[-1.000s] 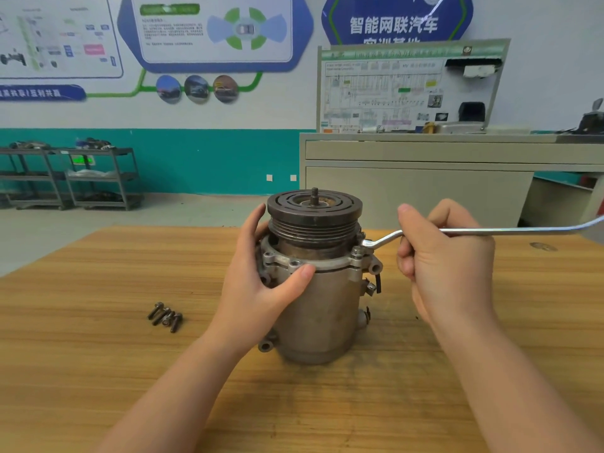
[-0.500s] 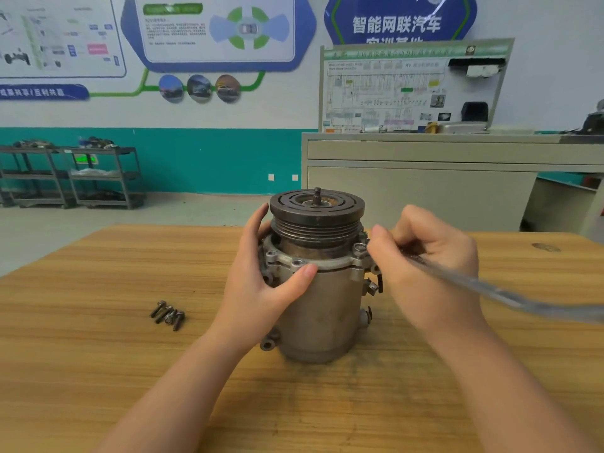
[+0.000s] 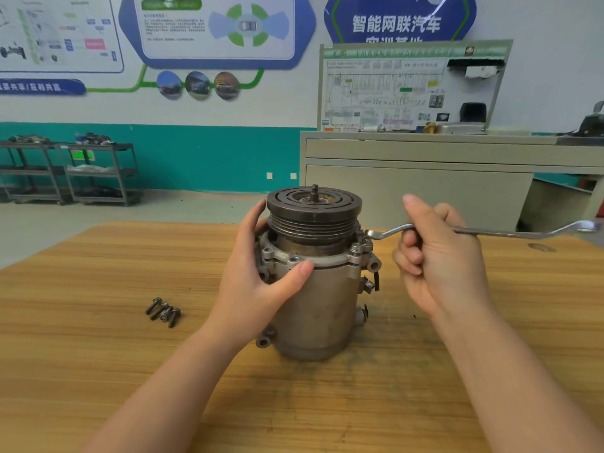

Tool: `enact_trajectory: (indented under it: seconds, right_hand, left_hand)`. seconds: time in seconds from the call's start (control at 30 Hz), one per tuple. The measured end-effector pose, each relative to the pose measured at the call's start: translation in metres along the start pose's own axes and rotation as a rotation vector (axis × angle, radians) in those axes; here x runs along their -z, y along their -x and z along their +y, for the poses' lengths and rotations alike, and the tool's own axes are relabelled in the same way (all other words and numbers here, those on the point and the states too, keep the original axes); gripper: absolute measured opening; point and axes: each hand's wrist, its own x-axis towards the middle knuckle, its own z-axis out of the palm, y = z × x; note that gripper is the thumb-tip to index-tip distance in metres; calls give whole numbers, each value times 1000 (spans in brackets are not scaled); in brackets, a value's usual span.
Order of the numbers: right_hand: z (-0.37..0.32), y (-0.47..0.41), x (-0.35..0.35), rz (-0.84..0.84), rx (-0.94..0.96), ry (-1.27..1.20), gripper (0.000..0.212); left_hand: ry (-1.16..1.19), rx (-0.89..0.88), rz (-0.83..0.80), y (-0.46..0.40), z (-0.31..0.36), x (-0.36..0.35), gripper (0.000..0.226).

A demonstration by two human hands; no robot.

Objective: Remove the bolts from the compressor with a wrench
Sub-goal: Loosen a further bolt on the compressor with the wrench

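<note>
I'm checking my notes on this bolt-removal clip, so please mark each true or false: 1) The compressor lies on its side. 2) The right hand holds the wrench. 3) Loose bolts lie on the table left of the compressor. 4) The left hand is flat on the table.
1) False: the compressor stands upright, pulley on top.
2) True: the right hand grips the wrench, whose near end sits at a bolt on the flange.
3) True: the loose bolts lie together on the table.
4) False: the left hand grips the compressor's side.
</note>
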Motion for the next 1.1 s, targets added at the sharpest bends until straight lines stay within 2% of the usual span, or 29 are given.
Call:
enact_trajectory:
  seconds: [0.17,0.37,0.4,0.47,0.53,0.6,0.73,0.8,0.87,0.97,1.1]
  right_hand:
    - [1,15,-10,-25,195,268,48]
    - [13,34,-19,-28,837,867,48]
    - [16,35,-21,-35,918,922,46]
    - [20,36,-20,-59,966,945,42]
    - [20,33,-14,-111,896,821,43]
    - [16,25,-8,-145,667,592,41]
    - [1,-1,2,-193,-116,152,39]
    - [-3,-8,4,-231,-394,17,27]
    - [-1,-11,5,-225,-440,-90,22]
    - [2,-9,4,-102,-306,-250,20]
    - [0,-3,2,-13,-38,58,43]
  left_hand:
    - [-9,5,-2,0,1,0,82]
    - [-20,-10,1,0,-1,1,85]
    - [-25,-12,3,0,-2,1,86]
    - [-35,-14,1,0,-1,1,87]
    - [-34,-14,-2,0,-1,0,87]
    - [-27,-5,0,0,-2,0,85]
    - [-35,8,0,-1,-2,0,83]
    - [-34,6,2,0,-2,0,84]
    - [-32,1,4,0,-3,0,85]
    - [-38,3,4,0,-3,1,84]
    - [-42,5,1,0,-1,0,83]
